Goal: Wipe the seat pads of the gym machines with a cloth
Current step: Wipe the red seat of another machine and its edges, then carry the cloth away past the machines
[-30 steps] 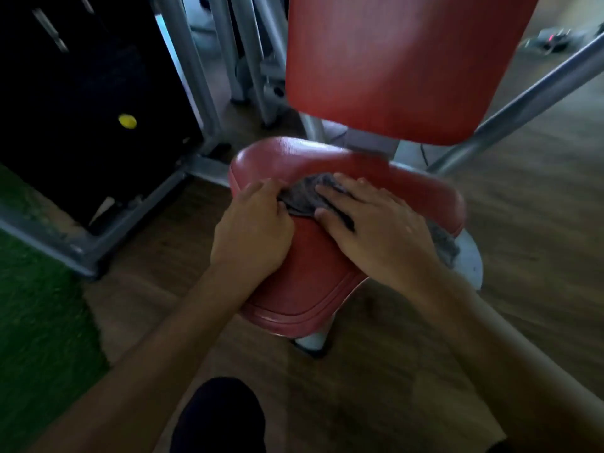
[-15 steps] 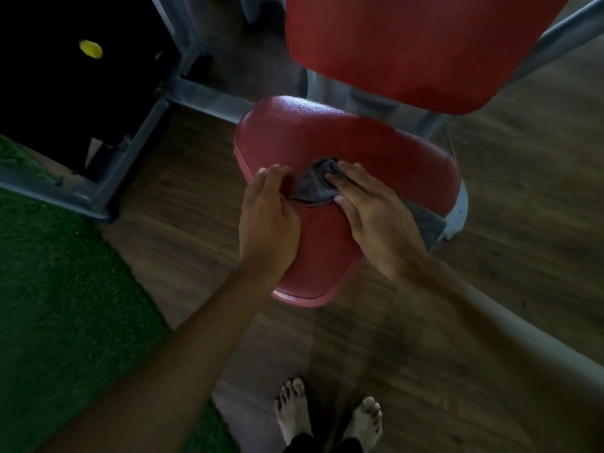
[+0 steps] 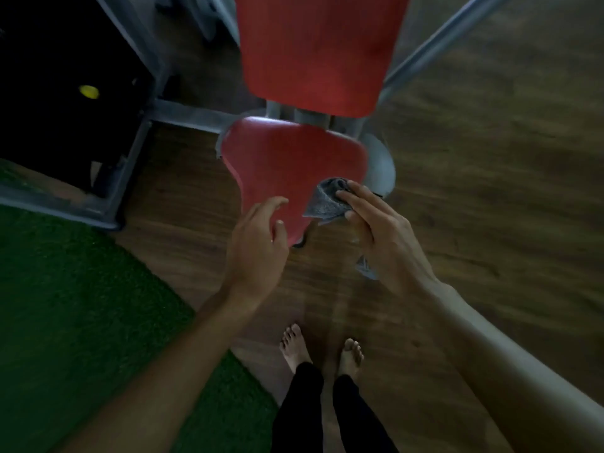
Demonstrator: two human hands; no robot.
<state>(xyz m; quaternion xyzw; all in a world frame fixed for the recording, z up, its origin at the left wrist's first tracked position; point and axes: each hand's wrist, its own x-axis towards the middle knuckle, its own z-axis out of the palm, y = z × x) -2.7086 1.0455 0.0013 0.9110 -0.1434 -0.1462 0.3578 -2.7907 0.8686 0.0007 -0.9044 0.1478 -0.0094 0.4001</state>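
A red seat pad sits low at the middle of the view, with a red back pad upright behind it. My right hand grips a bunched grey cloth at the seat pad's front right edge; a corner of the cloth hangs below my palm. My left hand hovers at the pad's front tip with fingers loosely curved and holds nothing.
The machine's grey metal frame runs behind and to the left, beside a dark weight stack with a yellow pin. A slanted grey bar rises at the right. Green turf lies at the left, wooden floor elsewhere. My bare feet stand below.
Both hands have drawn back toward the front of the seat. My left hand has lifted off the pad and let go of the cloth; my right hand has pulled the cloth to the pad's front right edge.
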